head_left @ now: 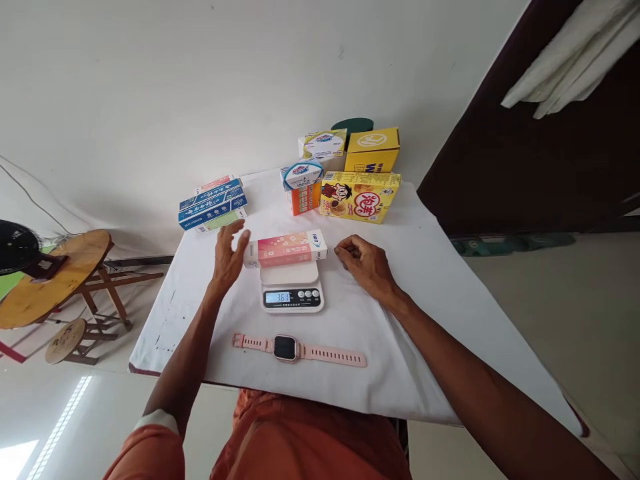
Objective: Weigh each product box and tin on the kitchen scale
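A long pink and white carton (291, 249) lies across the platform of a white digital kitchen scale (291, 301), overhanging it on both sides. The scale's lit display seems to read 361. At the carton's left end is my left hand (229, 257), its fingers apart and holding nothing; I cannot tell whether it touches the carton. My right hand (367, 265) rests just off the carton's right end, its fingers curled in with nothing visible in them. In front of the scale, a pink smartwatch (285, 348) lies stretched out flat with a dark screen.
Blue toothpaste-style cartons (213, 205) lie at the back left. At the back stand a yellow snack box (360, 198), a plain yellow box (373, 150), a blue-and-orange box (303, 187) and a yellow-green pack (325, 142). A white cloth (430, 320) covers the table; a wooden table (60, 280) stands left.
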`<state>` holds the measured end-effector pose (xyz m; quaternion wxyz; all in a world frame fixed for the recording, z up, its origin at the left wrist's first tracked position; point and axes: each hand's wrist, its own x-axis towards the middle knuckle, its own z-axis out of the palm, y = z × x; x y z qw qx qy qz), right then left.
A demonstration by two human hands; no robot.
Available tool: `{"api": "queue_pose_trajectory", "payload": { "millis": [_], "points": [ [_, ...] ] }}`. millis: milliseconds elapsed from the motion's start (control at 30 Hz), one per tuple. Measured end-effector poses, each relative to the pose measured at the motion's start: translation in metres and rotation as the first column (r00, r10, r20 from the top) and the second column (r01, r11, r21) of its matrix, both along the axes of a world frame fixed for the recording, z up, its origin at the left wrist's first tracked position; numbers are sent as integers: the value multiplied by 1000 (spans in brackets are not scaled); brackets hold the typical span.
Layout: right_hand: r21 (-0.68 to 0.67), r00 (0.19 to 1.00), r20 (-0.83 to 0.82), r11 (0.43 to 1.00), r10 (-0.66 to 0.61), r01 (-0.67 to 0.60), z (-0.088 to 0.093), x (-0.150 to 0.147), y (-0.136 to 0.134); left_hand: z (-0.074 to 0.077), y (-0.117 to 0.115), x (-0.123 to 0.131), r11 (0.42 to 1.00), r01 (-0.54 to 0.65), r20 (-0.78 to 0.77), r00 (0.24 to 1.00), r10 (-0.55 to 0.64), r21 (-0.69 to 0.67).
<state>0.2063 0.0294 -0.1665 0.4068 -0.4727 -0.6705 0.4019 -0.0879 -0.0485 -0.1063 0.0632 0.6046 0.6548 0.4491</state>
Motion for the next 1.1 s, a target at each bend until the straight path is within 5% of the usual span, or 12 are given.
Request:
{"api": "queue_pose_trajectory", "payload": {
  "millis": [100,200,500,733,833,967,1100],
  "points": [
    [6,1000,0,1000,5,-5,0,-1,-1,-24,-6,-12,988,-153,208,967,148,7],
    [16,1000,12,1000,15,-15,-1,-1,-1,-38,-7,-18,982,-186,301,935,188,-36],
    [20,999,30,1000,21,-21,-1,0,-2,-40,-9,-7,995,-97,245,964,99,-20],
    [-68,991,-117,995,60,-68,2,4,-2,-43,-10,-4,997,-79,278,957,81,-20],
    [-43,991,-118,997,65,-71,15,10,-1,-43,-10,-1,996,-78,305,949,85,-34],
    [135,992,85,986,88,-99,51,9,-2,-42,-11,2,996,-79,323,943,85,-31],
    [316,927,305,895,220,-316,76,-17,1,-41,-11,3,995,-102,350,932,97,-6]
  ]
}}
